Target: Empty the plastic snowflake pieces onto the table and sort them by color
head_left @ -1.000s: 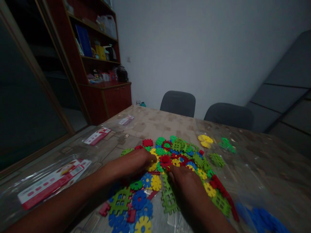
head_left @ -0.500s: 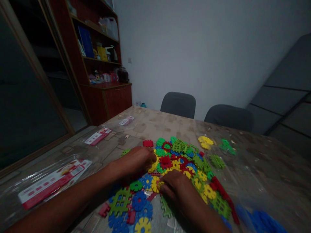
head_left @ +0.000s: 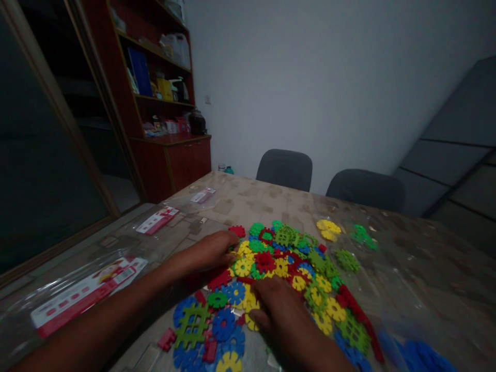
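Observation:
My left hand is over the left side of a pile of plastic building pieces, its fingers bent in beside a yellow notched disc. Whatever its fingertips hold, if anything, is hidden. My right hand lies low over the middle of the pile, thumb apart from the fingers, beside yellow discs that its thumb partly covers. A red notched piece lies between the hands, farther back. Nearer are a blue notched disc, a green disc and a green lattice square.
Clear plastic packages with printed cards lie along the table's left. To the right are yellow discs, green pieces, a red strip and a bag of blue pieces. Two grey chairs stand behind the table.
My left hand has drawn back a little to the left, uncovering yellow discs and a red piece. My right hand has shifted slightly down, its thumb now farther from its fingers.

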Action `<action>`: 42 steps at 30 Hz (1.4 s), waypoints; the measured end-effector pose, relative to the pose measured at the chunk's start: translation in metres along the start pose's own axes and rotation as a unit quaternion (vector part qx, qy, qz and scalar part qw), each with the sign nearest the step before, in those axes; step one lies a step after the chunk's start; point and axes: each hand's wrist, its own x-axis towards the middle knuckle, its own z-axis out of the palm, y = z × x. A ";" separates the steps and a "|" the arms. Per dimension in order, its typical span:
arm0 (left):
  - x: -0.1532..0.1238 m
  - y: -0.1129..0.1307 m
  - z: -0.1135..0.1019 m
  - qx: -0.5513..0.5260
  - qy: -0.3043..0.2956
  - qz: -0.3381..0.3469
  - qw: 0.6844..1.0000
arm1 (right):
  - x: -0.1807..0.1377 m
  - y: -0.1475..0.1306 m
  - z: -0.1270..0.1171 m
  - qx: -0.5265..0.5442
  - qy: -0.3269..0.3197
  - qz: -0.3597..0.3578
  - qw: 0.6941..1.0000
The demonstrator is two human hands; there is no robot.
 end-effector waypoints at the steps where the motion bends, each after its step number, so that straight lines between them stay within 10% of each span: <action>1: 0.002 0.000 0.003 -0.013 -0.001 0.011 1.000 | -0.001 0.002 0.000 0.008 -0.002 -0.006 1.000; 20: 0.022 -0.005 0.033 -0.077 0.041 0.000 0.996 | -0.010 0.005 -0.006 0.013 -0.072 -0.038 0.997; 31: 0.002 -0.001 -0.009 -0.186 -0.066 0.011 0.980 | 0.000 0.011 -0.022 0.056 0.019 0.033 0.998; 42: -0.003 0.024 0.014 -0.113 -0.127 -0.009 0.985 | 0.020 0.029 -0.019 -0.066 0.116 0.110 0.985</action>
